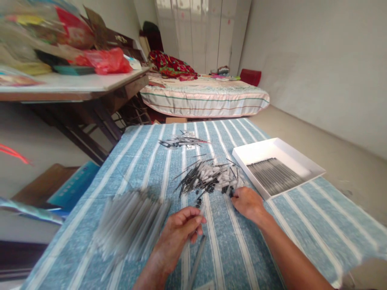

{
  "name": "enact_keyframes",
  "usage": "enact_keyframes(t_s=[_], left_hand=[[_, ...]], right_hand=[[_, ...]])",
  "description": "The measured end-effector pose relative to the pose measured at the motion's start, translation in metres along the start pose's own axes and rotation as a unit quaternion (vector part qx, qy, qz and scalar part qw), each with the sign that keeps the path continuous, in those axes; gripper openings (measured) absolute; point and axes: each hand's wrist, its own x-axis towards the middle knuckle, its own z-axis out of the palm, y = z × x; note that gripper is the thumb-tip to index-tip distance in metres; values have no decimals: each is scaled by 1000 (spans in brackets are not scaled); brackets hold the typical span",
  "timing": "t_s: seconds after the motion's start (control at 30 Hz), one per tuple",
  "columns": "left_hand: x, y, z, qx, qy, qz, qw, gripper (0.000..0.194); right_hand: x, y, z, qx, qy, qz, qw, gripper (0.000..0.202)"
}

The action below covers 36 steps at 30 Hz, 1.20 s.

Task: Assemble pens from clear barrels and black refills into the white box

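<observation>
My left hand point(184, 227) is closed, with thumb and fingertips pinching a small translucent pen part point(202, 208). Small black rings point(198, 202) show just beyond its fingertips. At the right edge of a heap of small pen parts point(211, 175), black sticks and whitish pieces mixed, my right hand point(248, 204) has its fingers pressed together; what they hold, if anything, is hidden. Below the left hand lies a single grey tube point(197, 259). Left of that hand, a bundle of grey translucent tubes point(130, 225) rests on the striped cloth, blurred.
A white box point(311, 171) at the right holds a row of grey pens point(273, 175). Farther back sits a smaller pile of thin dark sticks point(183, 141). A side table point(99, 82) with plastic bags stands left; a bed point(208, 96) is beyond.
</observation>
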Motion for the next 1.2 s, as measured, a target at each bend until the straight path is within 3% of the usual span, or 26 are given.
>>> enact_keyframes(t_s=[0.17,0.23,0.33,0.43,0.53,0.67,0.83,1.2], left_hand=[[-1,0,2,21,-11,5,1000,9],[-2,1,3,24,-11,2,1000,9],[-4,3,5,24,-17,1,1000,9],[-5,3,6,25,-22,-3,999,11],[-6,2,7,22,-33,-4,999,18],[-7,0,8,23,-51,7,998,22],[-7,-1,7,31,-72,14,997,21],[-8,0,7,15,-87,24,996,20]], right_hand=[[-7,10,2,132,-55,5,990,23],[-13,13,2,229,-79,26,970,23],[-24,15,0,422,-127,48,896,19],[-36,10,-2,529,-164,31,832,20],[-46,-2,-4,588,-150,-16,795,24],[-50,-20,-6,642,-67,-74,760,25],[-49,-31,-4,655,-14,-98,749,23],[-54,-36,6,635,-34,-109,764,22]])
